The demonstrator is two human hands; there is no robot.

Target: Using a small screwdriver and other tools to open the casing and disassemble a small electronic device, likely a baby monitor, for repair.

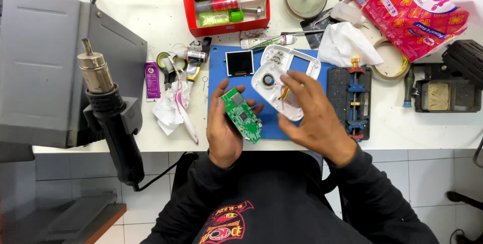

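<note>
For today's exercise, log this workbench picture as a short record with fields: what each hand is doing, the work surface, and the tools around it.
Left hand: holds a green circuit board
Right hand: open, fingers over a white plastic casing
Work surface: blue mat on a white table
On mat: small square screen
Left side: hot-air gun in its holder
Rear: red tray of tubes and pens
Right of mat: dark board clamp

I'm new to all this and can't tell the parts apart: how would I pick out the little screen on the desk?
Find the blue mat in the middle of the white table. Near its top left corner lies the small square screen, dark glass in a pale frame, just above the left hand holding a green circuit board. Unlike the white plastic shell beside it, it is flat and black.
</note>
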